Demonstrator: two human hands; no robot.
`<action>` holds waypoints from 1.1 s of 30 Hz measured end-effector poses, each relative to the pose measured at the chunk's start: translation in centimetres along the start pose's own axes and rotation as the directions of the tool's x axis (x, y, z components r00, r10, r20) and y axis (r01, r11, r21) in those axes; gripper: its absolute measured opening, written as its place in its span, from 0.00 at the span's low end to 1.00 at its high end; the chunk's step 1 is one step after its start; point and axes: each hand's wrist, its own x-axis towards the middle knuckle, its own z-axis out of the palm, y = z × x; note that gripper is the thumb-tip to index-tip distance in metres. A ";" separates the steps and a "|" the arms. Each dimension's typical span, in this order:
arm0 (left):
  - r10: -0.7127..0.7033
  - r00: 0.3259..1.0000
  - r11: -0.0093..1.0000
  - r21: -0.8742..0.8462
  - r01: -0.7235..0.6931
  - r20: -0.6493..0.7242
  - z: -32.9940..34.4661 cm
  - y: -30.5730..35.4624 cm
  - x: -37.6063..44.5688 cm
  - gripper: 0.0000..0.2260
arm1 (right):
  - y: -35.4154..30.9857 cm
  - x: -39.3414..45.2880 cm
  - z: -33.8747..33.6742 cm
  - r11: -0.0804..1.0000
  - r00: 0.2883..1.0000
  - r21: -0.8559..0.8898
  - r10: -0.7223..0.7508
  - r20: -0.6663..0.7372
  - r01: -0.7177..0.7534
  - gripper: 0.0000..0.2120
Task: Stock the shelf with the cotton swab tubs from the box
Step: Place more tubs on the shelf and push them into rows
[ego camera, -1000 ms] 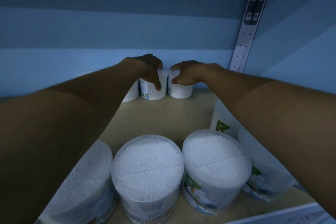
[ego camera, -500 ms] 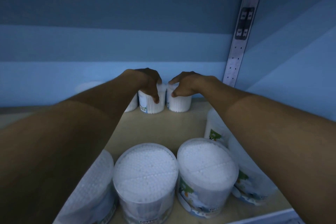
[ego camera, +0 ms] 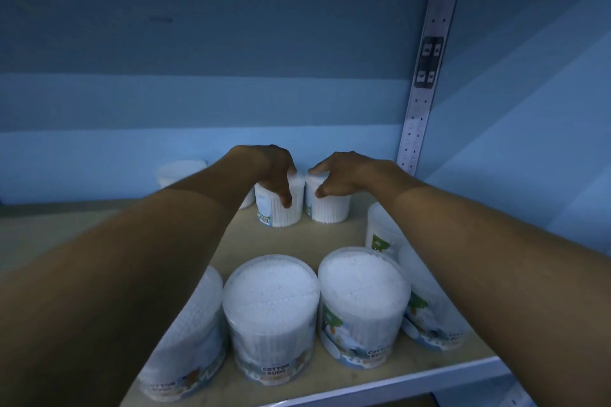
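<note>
Our left grip (ego camera: pixel 276 175) clamps one cotton swab tub (ego camera: pixel 281 205) at frame centre; our right grip (ego camera: pixel 337 177) clamps the neighbouring tub (ego camera: pixel 330 206).

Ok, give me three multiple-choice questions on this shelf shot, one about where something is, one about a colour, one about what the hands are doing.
1. Where do the two tubs under the hands stand?
A. front edge of the shelf
B. back of the shelf
C. on the floor

2. What colour is the wall behind the shelf?
A. blue
B. red
C. yellow

3. What is the left hand doing?
A. hanging idle
B. gripping a tub from above
C. pointing at the rail

Answers: B, the left tub and right tub sit by the back wall; A, it shows blue; B, the left hand curls over its tub, as the right hand does over its own.
</note>
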 end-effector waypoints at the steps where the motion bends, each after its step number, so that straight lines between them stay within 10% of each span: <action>1: 0.004 1.000 1.000 -0.005 -0.004 -0.002 0.0 0.1 -0.4 0.38 | 0.0 -0.3 0.0 1.000 1.000 0.001 -0.001 0.002 0.001 0.33; 33: 0.077 0.986 0.997 -0.011 -0.076 0.148 -1.6 -0.6 -9.1 0.46 | -1.7 -8.5 -1.9 0.998 0.993 0.015 -0.062 0.099 0.061 0.30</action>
